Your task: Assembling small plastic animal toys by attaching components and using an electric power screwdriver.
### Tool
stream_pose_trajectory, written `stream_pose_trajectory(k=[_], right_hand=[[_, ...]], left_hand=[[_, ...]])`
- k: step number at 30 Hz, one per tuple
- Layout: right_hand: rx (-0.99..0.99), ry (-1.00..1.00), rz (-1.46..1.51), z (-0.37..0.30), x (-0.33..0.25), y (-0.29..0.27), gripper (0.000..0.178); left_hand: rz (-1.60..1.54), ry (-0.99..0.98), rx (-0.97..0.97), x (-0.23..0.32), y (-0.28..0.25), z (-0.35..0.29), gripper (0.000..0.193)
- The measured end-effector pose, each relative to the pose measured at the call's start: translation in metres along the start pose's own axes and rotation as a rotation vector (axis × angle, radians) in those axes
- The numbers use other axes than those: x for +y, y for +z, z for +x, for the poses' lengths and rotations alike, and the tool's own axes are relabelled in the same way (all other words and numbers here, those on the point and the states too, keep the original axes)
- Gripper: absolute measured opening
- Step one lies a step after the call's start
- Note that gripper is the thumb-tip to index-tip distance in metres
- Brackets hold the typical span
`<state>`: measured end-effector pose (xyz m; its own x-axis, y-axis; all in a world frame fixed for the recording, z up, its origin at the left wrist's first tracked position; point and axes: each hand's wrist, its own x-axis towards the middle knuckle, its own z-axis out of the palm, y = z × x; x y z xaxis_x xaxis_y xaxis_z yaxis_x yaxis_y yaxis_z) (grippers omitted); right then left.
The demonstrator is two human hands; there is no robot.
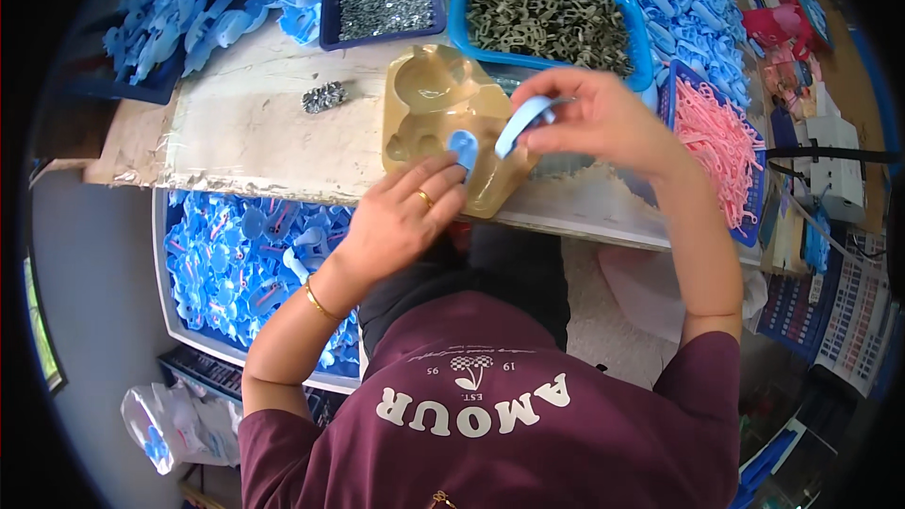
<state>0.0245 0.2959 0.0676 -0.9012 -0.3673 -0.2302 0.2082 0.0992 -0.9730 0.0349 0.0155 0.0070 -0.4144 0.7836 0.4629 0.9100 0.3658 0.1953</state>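
A tan molded plastic tray [407, 99] with rounded hollows lies at the front of the table before me. Over its near left part rests my left hand [410, 212], fingers drawn together at a small oval light-blue plastic piece [463, 145]. That piece lies in the tray, its near end hidden by my fingertips. Above the tray's right side, my right hand [599, 123] pinches a curved light-blue plastic part [521, 124] between thumb and fingers. The curved part is tilted and held clear of the tray.
A navy bin of small metal pieces [388, 0] and a blue basin of dull metal clips [547, 19] stand behind. Loose metal pieces [324, 97] lie leftward. Pink plastic parts [712, 146] fill a bin at right. Blue parts [245, 264] fill a lower-left crate; more heap behind.
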Motion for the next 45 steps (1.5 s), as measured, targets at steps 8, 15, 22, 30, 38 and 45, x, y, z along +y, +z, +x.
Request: stream_pose_trajectory(k=[8,15,22,30,38,45], right_hand=[[0.226,-0.173,-0.934,0.01,0.03,0.051,0.024],[0.31,-0.285,-1.107,-0.001,0.04,0.058,0.028],[0.267,-0.237,-1.069,-0.002,0.033,0.056,0.029],[0.399,-0.068,-0.396,-0.051,0.015,0.016,0.023],[0.992,-0.048,-0.012,-0.237,0.04,-0.056,0.032],[1.372,0.412,-0.058,-0.397,0.092,-0.149,0.038]], left_hand=[[0.009,-0.036,-0.011,-0.018,-0.006,-0.009,0.015],[-0.033,0.02,-0.003,-0.024,0.002,-0.013,0.022],[-0.119,0.045,0.043,-0.033,0.0,-0.011,0.02],[-0.143,-0.035,0.002,-0.029,0.008,-0.01,0.021],[-0.149,-0.095,-0.016,-0.018,0.014,-0.02,0.016],[-0.109,-0.13,-0.029,-0.017,0.019,-0.022,0.009]])
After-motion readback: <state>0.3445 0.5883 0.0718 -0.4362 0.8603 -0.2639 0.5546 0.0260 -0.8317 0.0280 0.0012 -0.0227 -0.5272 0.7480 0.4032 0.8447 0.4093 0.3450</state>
